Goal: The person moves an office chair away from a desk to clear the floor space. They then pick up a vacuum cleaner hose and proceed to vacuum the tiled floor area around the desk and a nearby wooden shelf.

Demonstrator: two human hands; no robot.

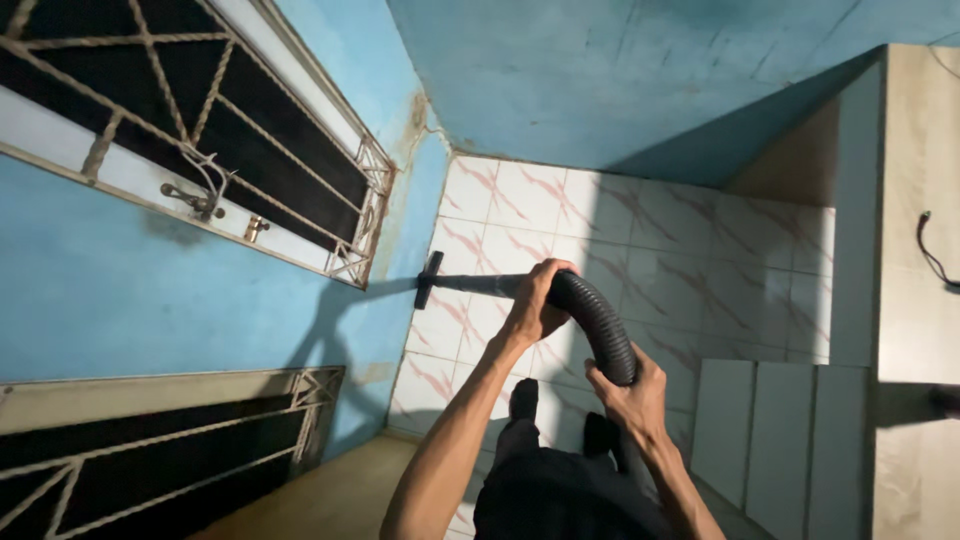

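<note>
My left hand (537, 303) grips the black vacuum tube (480, 284) where the ribbed hose (600, 325) joins it. My right hand (630, 398) holds the ribbed hose lower down, closer to my body. The tube reaches out to a black floor nozzle (427, 279) that rests on the white tiled floor (640, 240) close to the blue wall (130, 290). My legs in dark trousers and dark socks (523, 398) stand on the tiles below my hands.
A barred window (200, 120) with a latch is set in the blue wall, and a second barred frame (150, 450) sits beside it. A light-coloured cabinet (910, 250) with a black cord (932, 255) stands at the right. Pale panels (770, 440) line the lower right.
</note>
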